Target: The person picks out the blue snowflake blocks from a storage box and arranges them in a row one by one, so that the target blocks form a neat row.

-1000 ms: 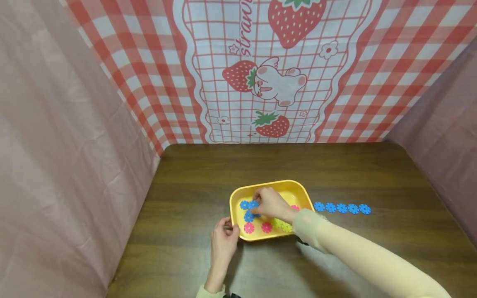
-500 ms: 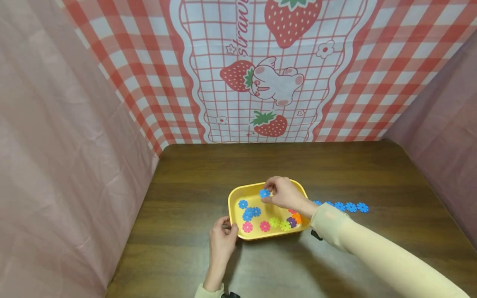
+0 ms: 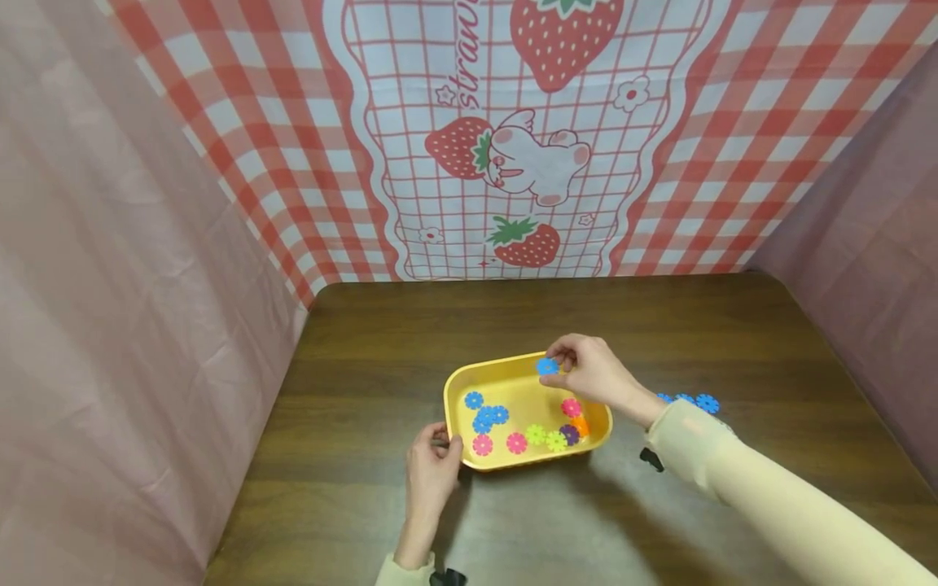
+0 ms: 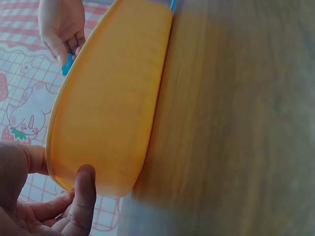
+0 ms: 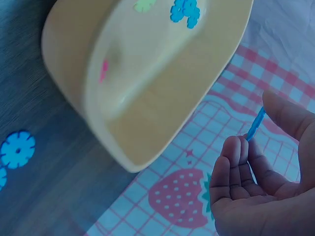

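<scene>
The right hand (image 3: 597,374), its grip nearly closed, pinches a thin blue disc (image 3: 547,367) edgewise, aloft near one o'clock of the yellow tray (image 3: 523,395). The left hand (image 3: 432,468) grips the tray's corner at eight o'clock, probably to steady it.

A curtained-off indoor spot: wood-grain table (image 3: 352,366), strawberry-print cloth (image 3: 506,138) behind, pink drapes (image 3: 146,309) either side.
</scene>
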{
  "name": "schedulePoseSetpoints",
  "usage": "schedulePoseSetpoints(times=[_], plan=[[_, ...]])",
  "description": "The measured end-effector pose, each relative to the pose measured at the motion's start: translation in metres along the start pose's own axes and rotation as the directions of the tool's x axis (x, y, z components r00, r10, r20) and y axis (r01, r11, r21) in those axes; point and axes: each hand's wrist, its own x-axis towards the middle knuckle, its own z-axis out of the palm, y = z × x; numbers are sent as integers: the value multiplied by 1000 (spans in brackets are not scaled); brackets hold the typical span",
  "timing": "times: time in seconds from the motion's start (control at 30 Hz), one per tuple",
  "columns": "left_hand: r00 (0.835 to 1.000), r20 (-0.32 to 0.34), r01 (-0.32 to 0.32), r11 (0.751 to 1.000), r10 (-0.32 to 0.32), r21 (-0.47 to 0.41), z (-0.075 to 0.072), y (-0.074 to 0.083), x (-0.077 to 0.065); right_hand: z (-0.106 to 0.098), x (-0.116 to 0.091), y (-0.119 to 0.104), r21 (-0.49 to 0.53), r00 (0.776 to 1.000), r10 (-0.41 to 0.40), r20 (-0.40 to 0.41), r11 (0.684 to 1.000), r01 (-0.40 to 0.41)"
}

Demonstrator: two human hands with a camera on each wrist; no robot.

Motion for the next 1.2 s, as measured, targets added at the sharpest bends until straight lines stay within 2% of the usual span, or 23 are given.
schedulePoseSetpoints(times=[0.23,0.67,1.0,1.2], plan=[[1000,-2,-20,1000,20,-5,-1,0,6,-16,-10,13,-1,999,24,-46,1000,-24],[997,-19,-72,996,73,43,-1,2,23,-50,-32,42,-10,988,74,-136,997,-76],[997,9,-82,996,82,41,1,-1,32,-72,-60,80,-46,969,124,-213,990,-136],[996,12,-86,996,85,31,-1,2,35,-77,-81,110,-60,955,167,-245,981,-187]])
